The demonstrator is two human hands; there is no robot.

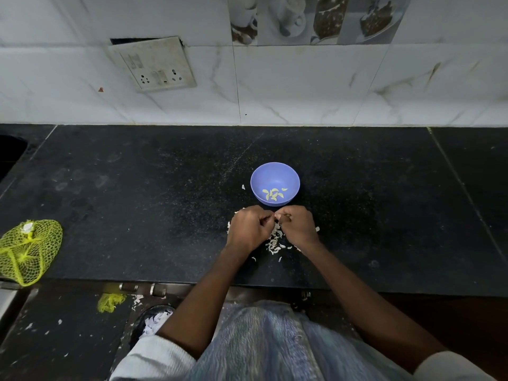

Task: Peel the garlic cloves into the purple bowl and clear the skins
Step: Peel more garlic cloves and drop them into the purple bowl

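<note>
Because the purple bowl [275, 184] sits just beyond the knuckles on the black desk [137, 188], only a short flick needed to drop a finished clove in; a handful of pale peeled cloves [273, 194] already lying in its bottom. Left hand [248, 228] and right hand [298, 225] drawn together fingertip to fingertip, fingers curled in tight, apparently pinching one small clove between them, though too little of it visible at the meeting point to be sure. Held low over the heap of white skins [275, 240], so that fresh peel falls onto the same pile rather than scattering; sensible for the later sweep-up. A stray flake beside the bowl's left rim, a few more toward the desk's near edge, all to be gathered. Off to the far left, a yellow-green mesh bag [29, 251] slumped on the desk, well apart from the work. Behind, a tiled wall with a switch and socket plate [154, 64]. Below the desk edge, more skin scraps and a shred of mesh on the floor [55, 339]. Nothing between hands and bowl to block the drop.
</note>
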